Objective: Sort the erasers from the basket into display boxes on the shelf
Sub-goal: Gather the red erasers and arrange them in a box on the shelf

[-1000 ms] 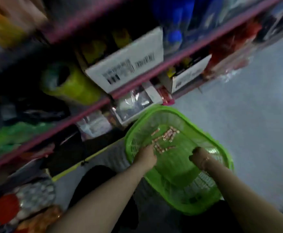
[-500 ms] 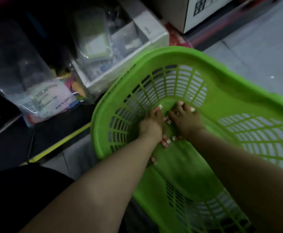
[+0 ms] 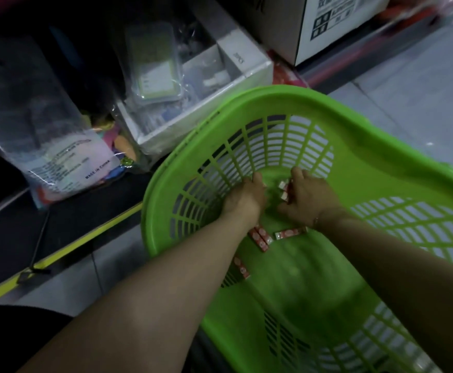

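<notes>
Both hands down on basket [image 3: 247, 109] floor at far end. Right hand [image 3: 308, 196] pinches a couple erasers [image 3: 284, 190]; left hand [image 3: 245, 196] curled, can't tell if holding any. Loose erasers [image 3: 260, 238] lie behind the wrists, nearer the person, nearest the left forearm; long axes mixed.

Glossy grey tiled floor [image 3: 421, 84] beside a dim shelf [image 3: 66, 227].

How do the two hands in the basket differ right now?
The left hand is curled near the basket's slotted wall, and what it holds is hidden. The right hand reaches further in, its fingers round red-and-white erasers. The right wrist wears a thin bracelet; the left is bare. Both are down on the basket's floor.
</notes>
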The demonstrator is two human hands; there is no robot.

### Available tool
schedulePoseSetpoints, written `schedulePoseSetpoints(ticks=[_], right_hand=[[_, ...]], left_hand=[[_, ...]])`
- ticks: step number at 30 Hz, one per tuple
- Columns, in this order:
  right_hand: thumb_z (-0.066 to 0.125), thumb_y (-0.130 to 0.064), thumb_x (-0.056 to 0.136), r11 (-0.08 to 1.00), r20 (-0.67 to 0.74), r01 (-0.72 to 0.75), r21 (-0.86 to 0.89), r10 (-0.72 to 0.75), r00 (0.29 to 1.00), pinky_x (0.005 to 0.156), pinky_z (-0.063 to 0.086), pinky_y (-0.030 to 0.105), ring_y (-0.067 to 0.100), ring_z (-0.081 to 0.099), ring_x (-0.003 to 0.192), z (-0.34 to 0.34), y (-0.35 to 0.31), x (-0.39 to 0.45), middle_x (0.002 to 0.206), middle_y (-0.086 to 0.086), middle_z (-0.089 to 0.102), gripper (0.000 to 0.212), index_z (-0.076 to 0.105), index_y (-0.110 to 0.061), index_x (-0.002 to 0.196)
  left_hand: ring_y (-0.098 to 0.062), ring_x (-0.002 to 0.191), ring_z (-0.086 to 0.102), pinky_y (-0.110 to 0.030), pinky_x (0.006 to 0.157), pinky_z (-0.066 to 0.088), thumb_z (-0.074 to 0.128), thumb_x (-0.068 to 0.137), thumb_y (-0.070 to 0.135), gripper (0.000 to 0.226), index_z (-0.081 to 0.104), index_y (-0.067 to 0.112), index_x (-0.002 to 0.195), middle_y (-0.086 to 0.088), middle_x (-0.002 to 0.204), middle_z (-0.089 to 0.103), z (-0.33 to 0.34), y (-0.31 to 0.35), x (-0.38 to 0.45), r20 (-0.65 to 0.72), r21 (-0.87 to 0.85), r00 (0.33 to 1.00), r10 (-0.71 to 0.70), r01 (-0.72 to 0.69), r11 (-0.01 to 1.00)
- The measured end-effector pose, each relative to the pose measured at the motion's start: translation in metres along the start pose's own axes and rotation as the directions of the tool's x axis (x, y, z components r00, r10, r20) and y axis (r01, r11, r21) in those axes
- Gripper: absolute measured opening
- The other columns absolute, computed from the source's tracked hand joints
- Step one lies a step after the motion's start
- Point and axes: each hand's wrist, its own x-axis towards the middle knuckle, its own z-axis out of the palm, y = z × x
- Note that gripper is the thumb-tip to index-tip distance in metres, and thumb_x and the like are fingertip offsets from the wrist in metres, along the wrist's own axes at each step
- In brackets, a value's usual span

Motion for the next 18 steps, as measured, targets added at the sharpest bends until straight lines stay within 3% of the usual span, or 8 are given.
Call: schedulePoseSetpoints(ticks=[2, 5, 7, 10, 12, 15, 18], right_hand=[[0.061, -0.043, 0.076, 0.993, 0.025, -0.111, 0.049, 0.109, 0.994, 0.073, 0.043, 0.036, 0.037, 0.058, 0.098, 0.002, 0.003, -0.003, 0.118, 0.017, 0.049, 0.064, 0.032, -0.009, 0.122], [0.054, -0.034, 0.084, 0.981, 0.101, -0.182, -0.06, 0.187, 0.977, 0.072, 0.045, 0.039, 0.038, 0.059, 0.101, 0.01, 0.006, -0.005, 0.132, 0.019, 0.039, 0.067, 0.019, -0.012, 0.136], [0.046, -0.022, 0.09, 0.972, 0.086, -0.206, -0.113, 0.216, 0.973, 0.071, 0.046, 0.04, 0.038, 0.061, 0.1, 0.015, 0.006, -0.004, 0.138, 0.019, 0.033, 0.056, 0.019, -0.014, 0.138], [0.029, -0.014, 0.099, 0.955, 0.086, -0.241, -0.173, 0.259, 0.962, 0.077, 0.049, 0.042, 0.037, 0.06, 0.104, 0.021, 0.001, -0.003, 0.137, 0.019, 0.033, 0.041, 0.025, -0.011, 0.14], [0.024, -0.013, 0.101, 0.95, 0.09, -0.236, -0.206, 0.259, 0.962, 0.076, 0.049, 0.041, 0.035, 0.06, 0.105, 0.024, 0.0, -0.003, 0.137, 0.019, 0.035, 0.04, 0.024, -0.009, 0.141], [0.025, -0.012, 0.101, 0.951, 0.108, -0.201, -0.236, 0.231, 0.967, 0.075, 0.047, 0.037, 0.033, 0.06, 0.106, 0.025, 0.003, 0.002, 0.134, 0.016, 0.042, 0.039, 0.024, -0.008, 0.139], [0.027, -0.014, 0.101, 0.946, 0.13, -0.2, -0.255, 0.238, 0.962, 0.081, 0.047, 0.039, 0.034, 0.058, 0.111, 0.02, 0.002, 0.007, 0.133, 0.015, 0.047, 0.037, 0.028, -0.007, 0.137]], left_hand=[[-0.03, 0.103, 0.057, -0.035, 0.067, 0.04, 0.041, 0.098, 0.014, 0.029, 0.036, 0.01, 0.126, -0.016, 0.127, 0.045, 0.004, -0.002, 0.002, -0.004, 0.124, 1.0, 0.014, -0.013, 0.992], [-0.03, 0.106, 0.059, -0.033, 0.068, 0.046, 0.041, 0.096, 0.006, 0.04, 0.031, 0.0, 0.135, -0.022, 0.138, 0.034, 0.011, -0.004, 0.007, 0.022, 0.311, 0.998, 0.061, -0.064, 0.948], [-0.028, 0.107, 0.059, -0.032, 0.069, 0.051, 0.042, 0.096, 0.005, 0.043, 0.03, -0.005, 0.136, -0.024, 0.138, 0.033, 0.015, -0.006, 0.008, 0.029, 0.434, 0.994, 0.11, -0.111, 0.894], [-0.026, 0.104, 0.06, -0.03, 0.057, 0.044, 0.045, 0.096, 0.009, 0.048, 0.03, -0.006, 0.138, -0.024, 0.138, 0.036, 0.014, -0.007, 0.011, 0.061, 0.575, 0.984, 0.165, -0.17, 0.801], [-0.029, 0.108, 0.058, -0.032, 0.061, 0.042, 0.045, 0.097, 0.014, 0.048, 0.03, -0.003, 0.139, -0.021, 0.139, 0.038, 0.011, -0.005, 0.012, 0.112, 0.601, 0.976, 0.184, -0.214, 0.77], [-0.032, 0.111, 0.057, -0.035, 0.072, 0.042, 0.043, 0.098, 0.027, 0.053, 0.025, 0.002, 0.141, -0.017, 0.129, 0.054, 0.01, -0.002, 0.011, 0.201, 0.513, 0.96, 0.193, -0.271, 0.815], [-0.031, 0.104, 0.06, -0.033, 0.066, 0.04, 0.045, 0.098, 0.033, 0.069, 0.008, 0.007, 0.15, -0.014, 0.121, 0.061, 0.003, -0.002, 0.006, 0.279, 0.518, 0.934, 0.222, -0.341, 0.784]])
